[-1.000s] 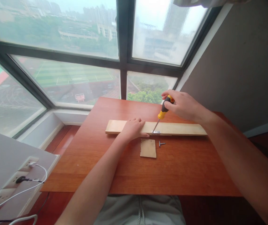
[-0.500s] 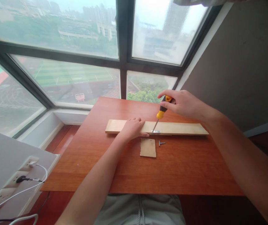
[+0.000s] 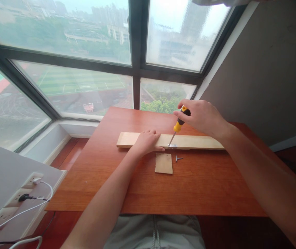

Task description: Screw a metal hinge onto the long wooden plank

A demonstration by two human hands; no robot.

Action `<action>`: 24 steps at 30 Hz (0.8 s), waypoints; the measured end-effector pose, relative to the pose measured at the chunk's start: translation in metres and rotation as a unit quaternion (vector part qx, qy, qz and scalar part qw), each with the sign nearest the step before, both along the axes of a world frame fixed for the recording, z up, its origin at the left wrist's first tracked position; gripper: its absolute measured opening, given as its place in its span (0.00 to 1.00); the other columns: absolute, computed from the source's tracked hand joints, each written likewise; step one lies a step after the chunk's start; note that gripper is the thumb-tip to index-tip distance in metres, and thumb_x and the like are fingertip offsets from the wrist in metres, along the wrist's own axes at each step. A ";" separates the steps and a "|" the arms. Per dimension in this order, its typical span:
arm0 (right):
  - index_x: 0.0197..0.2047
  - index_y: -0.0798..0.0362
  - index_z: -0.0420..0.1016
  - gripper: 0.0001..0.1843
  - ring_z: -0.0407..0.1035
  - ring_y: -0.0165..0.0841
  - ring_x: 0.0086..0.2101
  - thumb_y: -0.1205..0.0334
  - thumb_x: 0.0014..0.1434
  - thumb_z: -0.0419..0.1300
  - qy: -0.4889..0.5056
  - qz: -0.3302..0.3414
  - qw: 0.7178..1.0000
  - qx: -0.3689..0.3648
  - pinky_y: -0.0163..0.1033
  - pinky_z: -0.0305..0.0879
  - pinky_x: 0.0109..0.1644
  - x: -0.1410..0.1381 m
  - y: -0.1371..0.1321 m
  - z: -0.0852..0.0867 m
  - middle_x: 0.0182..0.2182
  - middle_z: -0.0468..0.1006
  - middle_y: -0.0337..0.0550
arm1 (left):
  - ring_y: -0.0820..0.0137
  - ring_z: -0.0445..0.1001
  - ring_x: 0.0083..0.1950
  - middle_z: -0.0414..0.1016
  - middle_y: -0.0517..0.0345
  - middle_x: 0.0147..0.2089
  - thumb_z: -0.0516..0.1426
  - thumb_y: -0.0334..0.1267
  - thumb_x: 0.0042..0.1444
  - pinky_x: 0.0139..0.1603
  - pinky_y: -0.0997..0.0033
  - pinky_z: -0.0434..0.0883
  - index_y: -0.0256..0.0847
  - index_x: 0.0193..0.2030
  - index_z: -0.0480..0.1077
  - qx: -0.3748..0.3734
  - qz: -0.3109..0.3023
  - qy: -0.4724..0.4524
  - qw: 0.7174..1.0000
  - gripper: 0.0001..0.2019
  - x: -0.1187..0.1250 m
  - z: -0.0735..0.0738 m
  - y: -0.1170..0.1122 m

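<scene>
A long pale wooden board (image 3: 197, 141) lies across the table. My left hand (image 3: 147, 141) holds it left of its middle, fingers over the far edge and thumb by the near edge. My right hand (image 3: 198, 116) is wrapped round the yellow and black handle of a screwdriver (image 3: 177, 127). The screwdriver leans, its tip down at the left end of a small metal hinge (image 3: 172, 146) on the board's near edge. Whether a screw sits under the tip is too small to tell. In front lie a small thin wooden piece (image 3: 164, 164) and loose screws (image 3: 178, 158).
The reddish-brown table (image 3: 106, 186) stands by large windows (image 3: 85, 83). To the left, a low wall carries sockets (image 3: 15, 202) with plugs and a white cable (image 3: 49, 188). A grey wall (image 3: 262, 72) rises on the right.
My right hand has turned slightly on the screwdriver handle, and its forearm has shifted a little left, covering the board's right end. My left hand and the board stay in place.
</scene>
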State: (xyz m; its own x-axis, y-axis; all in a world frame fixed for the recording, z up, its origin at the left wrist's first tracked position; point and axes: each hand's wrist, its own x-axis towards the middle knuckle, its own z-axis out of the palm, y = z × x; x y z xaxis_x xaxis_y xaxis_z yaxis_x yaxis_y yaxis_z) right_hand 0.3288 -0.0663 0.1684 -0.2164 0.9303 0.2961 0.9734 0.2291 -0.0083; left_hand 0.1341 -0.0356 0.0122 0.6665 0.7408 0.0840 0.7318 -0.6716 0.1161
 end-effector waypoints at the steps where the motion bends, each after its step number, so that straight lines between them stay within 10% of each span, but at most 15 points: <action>1: 0.43 0.47 0.76 0.19 0.69 0.39 0.29 0.42 0.64 0.53 -0.001 -0.004 1.000 0.002 0.41 0.52 0.29 0.000 0.000 -0.001 0.31 0.80 0.44 | 0.54 0.75 0.48 0.74 0.46 0.49 0.60 0.65 0.52 0.47 0.61 0.69 0.41 0.49 0.71 0.001 0.001 0.001 1.000 0.30 0.000 0.000 0.000; 18: 0.57 0.46 0.73 0.21 0.74 0.38 0.44 0.59 0.59 0.58 0.177 0.155 0.961 -0.143 0.43 0.68 0.47 0.017 0.001 0.008 0.48 0.80 0.43 | 0.55 0.74 0.49 0.73 0.47 0.50 0.59 0.66 0.53 0.49 0.60 0.68 0.42 0.52 0.70 0.000 -0.003 -0.007 1.000 0.31 -0.003 -0.002 -0.001; 24: 0.54 0.48 0.75 0.18 0.74 0.34 0.40 0.59 0.60 0.60 0.192 0.141 0.962 -0.133 0.40 0.66 0.45 0.016 0.002 0.004 0.41 0.81 0.40 | 0.54 0.74 0.49 0.74 0.47 0.50 0.58 0.66 0.53 0.49 0.60 0.68 0.42 0.52 0.70 -0.004 -0.002 -0.004 1.000 0.32 -0.003 -0.002 0.001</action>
State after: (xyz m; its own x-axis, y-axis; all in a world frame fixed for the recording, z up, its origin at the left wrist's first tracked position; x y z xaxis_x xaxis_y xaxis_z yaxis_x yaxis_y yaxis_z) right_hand 0.3450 -0.0639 0.1723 -0.3938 0.9044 0.1641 0.7862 0.4239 -0.4496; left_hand 0.1312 -0.0344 0.0103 0.6686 0.7390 0.0828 0.7284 -0.6732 0.1274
